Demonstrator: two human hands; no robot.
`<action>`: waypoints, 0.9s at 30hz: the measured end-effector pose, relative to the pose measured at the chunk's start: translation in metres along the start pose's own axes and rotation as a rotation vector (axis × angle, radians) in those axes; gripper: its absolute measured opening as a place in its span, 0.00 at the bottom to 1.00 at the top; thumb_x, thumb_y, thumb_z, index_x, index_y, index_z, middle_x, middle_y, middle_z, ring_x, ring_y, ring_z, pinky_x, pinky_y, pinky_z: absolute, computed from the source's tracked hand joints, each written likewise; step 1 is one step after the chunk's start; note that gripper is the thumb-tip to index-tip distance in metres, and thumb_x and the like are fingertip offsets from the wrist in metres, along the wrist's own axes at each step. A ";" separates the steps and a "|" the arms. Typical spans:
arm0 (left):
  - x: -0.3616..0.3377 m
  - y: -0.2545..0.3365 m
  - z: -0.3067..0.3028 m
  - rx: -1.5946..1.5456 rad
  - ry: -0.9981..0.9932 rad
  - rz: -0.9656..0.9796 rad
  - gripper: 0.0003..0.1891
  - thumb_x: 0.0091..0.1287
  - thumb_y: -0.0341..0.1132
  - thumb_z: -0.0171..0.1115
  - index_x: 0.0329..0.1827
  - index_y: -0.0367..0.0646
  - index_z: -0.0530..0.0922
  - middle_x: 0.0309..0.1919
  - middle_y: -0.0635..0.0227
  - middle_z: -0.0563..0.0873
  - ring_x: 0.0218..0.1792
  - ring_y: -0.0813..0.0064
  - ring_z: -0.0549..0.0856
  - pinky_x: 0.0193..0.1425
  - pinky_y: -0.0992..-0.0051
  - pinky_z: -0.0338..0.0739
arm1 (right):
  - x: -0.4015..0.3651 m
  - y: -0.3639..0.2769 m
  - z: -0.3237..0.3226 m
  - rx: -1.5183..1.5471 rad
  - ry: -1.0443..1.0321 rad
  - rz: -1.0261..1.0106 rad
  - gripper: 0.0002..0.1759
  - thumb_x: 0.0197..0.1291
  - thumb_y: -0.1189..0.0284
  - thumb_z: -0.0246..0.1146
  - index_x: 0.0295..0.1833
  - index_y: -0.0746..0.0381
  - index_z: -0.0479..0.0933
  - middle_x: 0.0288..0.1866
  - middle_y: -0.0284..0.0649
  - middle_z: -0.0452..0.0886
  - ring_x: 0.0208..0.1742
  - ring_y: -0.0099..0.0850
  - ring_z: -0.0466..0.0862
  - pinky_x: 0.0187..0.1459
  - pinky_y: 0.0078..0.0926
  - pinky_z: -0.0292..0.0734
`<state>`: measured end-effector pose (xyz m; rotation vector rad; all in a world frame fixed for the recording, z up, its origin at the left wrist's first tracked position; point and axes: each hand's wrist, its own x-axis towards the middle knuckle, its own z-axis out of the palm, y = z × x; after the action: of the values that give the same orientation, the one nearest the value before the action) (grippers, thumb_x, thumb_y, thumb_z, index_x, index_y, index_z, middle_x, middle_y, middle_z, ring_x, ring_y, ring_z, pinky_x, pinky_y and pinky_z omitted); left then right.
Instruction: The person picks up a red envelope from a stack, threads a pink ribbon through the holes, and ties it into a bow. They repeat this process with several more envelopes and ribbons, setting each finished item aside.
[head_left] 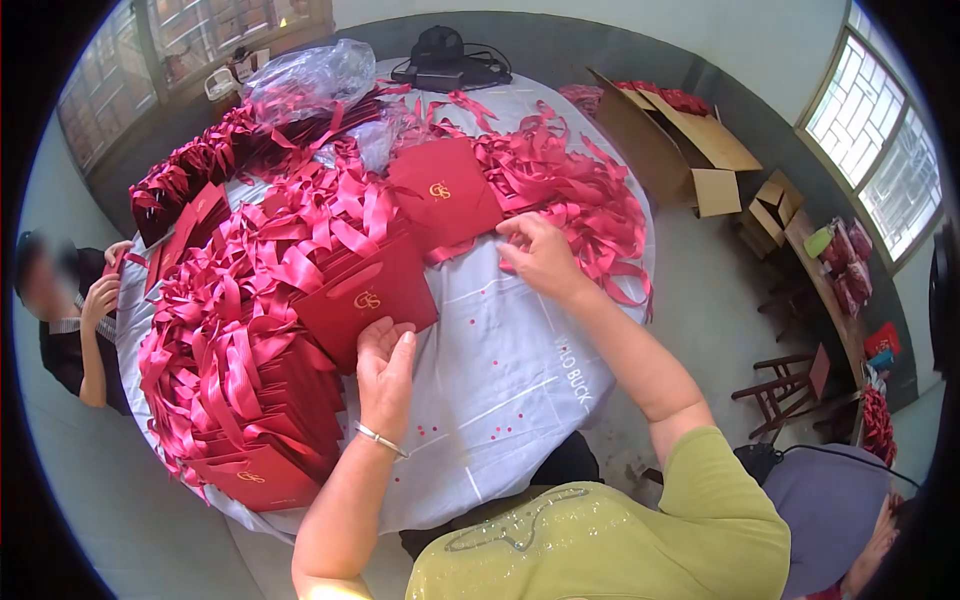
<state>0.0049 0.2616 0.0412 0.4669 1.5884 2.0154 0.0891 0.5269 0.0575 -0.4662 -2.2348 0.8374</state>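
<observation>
My left hand (383, 375) is at the lower edge of a red gift bag (365, 300) with a gold logo, which stands at the front of a packed row. Its fingers lie against the bag and the thumb is apart from them. My right hand (540, 255), fingers loosely bent and apart, hovers by the corner of another red gift bag (440, 195) lying flat with its logo up. Beyond that bag spreads a pile of loose pink-red ribbons (570, 190). Ribbon handles (250, 290) cover the tops of the packed bags on the left.
A pale cloth (490, 370) dotted with small red bits covers the round table. Clear plastic wrap (320, 75) and a black bag (440, 55) are at the back. Across the table's left side, a person (75, 320) handles a bag. Cardboard boxes (690, 130) and a stool (790, 390) stand right.
</observation>
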 end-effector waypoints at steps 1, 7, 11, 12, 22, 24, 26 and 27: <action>-0.001 -0.001 0.000 -0.001 0.003 0.004 0.25 0.73 0.31 0.62 0.67 0.28 0.65 0.57 0.54 0.79 0.58 0.68 0.79 0.67 0.72 0.73 | 0.007 0.003 -0.003 0.009 -0.052 0.065 0.19 0.56 0.69 0.72 0.51 0.66 0.82 0.51 0.48 0.83 0.46 0.38 0.87 0.52 0.34 0.82; -0.008 -0.007 0.005 0.036 -0.138 0.080 0.26 0.72 0.30 0.62 0.67 0.28 0.64 0.56 0.55 0.79 0.56 0.70 0.80 0.64 0.73 0.75 | 0.050 0.004 0.032 -0.538 0.031 -0.005 0.34 0.51 0.54 0.76 0.55 0.68 0.78 0.55 0.51 0.82 0.60 0.48 0.79 0.64 0.41 0.74; -0.009 -0.003 0.005 0.046 -0.159 0.092 0.25 0.71 0.28 0.63 0.66 0.29 0.65 0.54 0.56 0.80 0.55 0.71 0.81 0.63 0.72 0.76 | 0.069 -0.003 0.036 -0.651 -0.084 0.165 0.41 0.41 0.48 0.81 0.52 0.67 0.78 0.57 0.53 0.79 0.62 0.49 0.78 0.64 0.42 0.75; -0.009 -0.003 0.005 0.053 -0.164 0.109 0.24 0.70 0.28 0.63 0.66 0.29 0.65 0.52 0.57 0.81 0.55 0.71 0.82 0.63 0.72 0.77 | 0.073 -0.005 0.034 -0.648 -0.129 0.206 0.42 0.39 0.48 0.82 0.53 0.67 0.78 0.58 0.53 0.79 0.63 0.47 0.77 0.64 0.42 0.75; -0.012 -0.006 0.007 0.078 -0.191 0.097 0.23 0.70 0.29 0.63 0.64 0.29 0.67 0.54 0.55 0.81 0.57 0.69 0.82 0.64 0.70 0.77 | 0.080 0.026 0.024 -0.070 0.074 0.239 0.28 0.40 0.60 0.83 0.42 0.66 0.81 0.39 0.46 0.86 0.40 0.38 0.86 0.46 0.35 0.82; -0.010 -0.004 0.007 0.094 -0.195 0.079 0.23 0.70 0.29 0.63 0.64 0.29 0.67 0.53 0.55 0.82 0.56 0.69 0.83 0.64 0.70 0.77 | 0.081 0.022 0.016 0.171 0.189 0.234 0.19 0.48 0.66 0.80 0.38 0.66 0.81 0.33 0.39 0.86 0.33 0.26 0.84 0.37 0.27 0.80; -0.008 -0.003 0.006 0.088 -0.194 0.095 0.22 0.70 0.29 0.63 0.63 0.29 0.68 0.52 0.56 0.83 0.56 0.70 0.83 0.64 0.71 0.77 | 0.079 0.009 -0.002 0.331 0.259 0.247 0.13 0.55 0.72 0.77 0.38 0.66 0.80 0.33 0.34 0.84 0.33 0.20 0.81 0.36 0.22 0.79; -0.008 -0.003 0.005 0.083 -0.192 0.104 0.22 0.70 0.29 0.63 0.63 0.29 0.69 0.52 0.57 0.83 0.55 0.71 0.83 0.63 0.71 0.77 | 0.074 0.001 -0.015 0.267 0.314 0.168 0.13 0.56 0.72 0.76 0.38 0.66 0.80 0.32 0.34 0.84 0.33 0.20 0.81 0.36 0.22 0.78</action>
<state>0.0152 0.2615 0.0398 0.7652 1.5621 1.9197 0.0482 0.5736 0.1006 -0.6154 -1.7854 1.0538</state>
